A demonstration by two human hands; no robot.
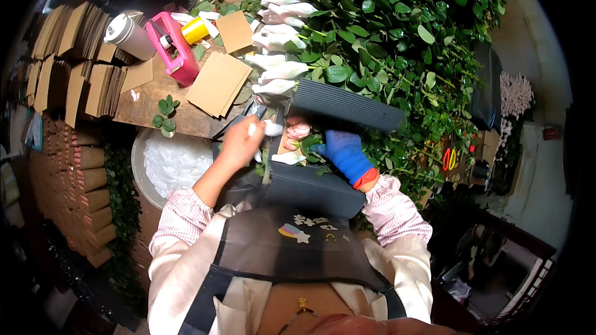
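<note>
My bare left hand point(242, 144) is closed, its fingers pinched on a small white piece point(272, 128) that looks like a flower sleeve. Just to its right, pale pink roses point(297, 129) lie with their heads toward the left, between two black corrugated sheets: a far one point(347, 104) and a near one point(313, 189). On the leafy stems beside the blooms rests my right hand point(345, 152) in a blue glove, thumb apart from the fingers. Its fingertips are partly lost among leaves. One white-sleeved bloom point(288, 158) lies by the near sheet.
A large heap of leafy stems point(397, 31) fills the far right, white-sleeved blooms point(279, 43) along its left side. Brown cardboard sheets point(218, 85), a pink holder point(174, 49) and a white jug point(128, 34) stand left. A bucket point(138, 167) holds white pieces. Scissors point(449, 159) lie right.
</note>
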